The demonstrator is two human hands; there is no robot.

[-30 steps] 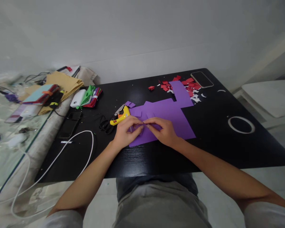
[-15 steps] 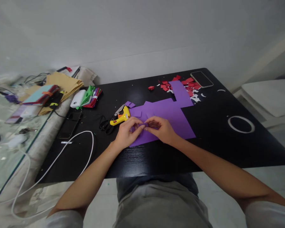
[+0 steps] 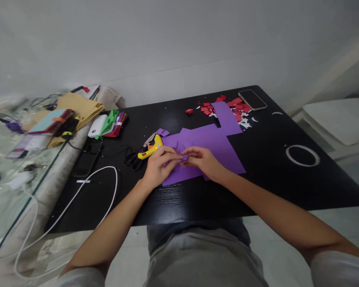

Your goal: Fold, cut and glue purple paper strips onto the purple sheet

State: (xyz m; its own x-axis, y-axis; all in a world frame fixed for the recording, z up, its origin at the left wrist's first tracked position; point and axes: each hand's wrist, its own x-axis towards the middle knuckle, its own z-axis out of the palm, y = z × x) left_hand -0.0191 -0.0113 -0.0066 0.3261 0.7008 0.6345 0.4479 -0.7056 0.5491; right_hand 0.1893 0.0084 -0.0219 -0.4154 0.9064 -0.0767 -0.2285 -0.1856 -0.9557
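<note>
Pinched a small purple paper (image 3: 185, 158) between the fingertips of the left hand (image 3: 158, 165) and the right hand (image 3: 208, 163). Held it over a larger purple sheet (image 3: 225, 149) on the black table (image 3: 263, 167), near the yellow glue gun (image 3: 148, 152), well apart from the red scraps (image 3: 205, 112).

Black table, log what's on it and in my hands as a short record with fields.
Left hand: fingertips on a small purple paper piece
Right hand: fingertips on the same piece
Under the hands: large purple sheet
Left of sheet: yellow glue gun and scissors
Near far right corner: phone beside red paper pieces
Right side: pale ring
Surface: black table
</note>
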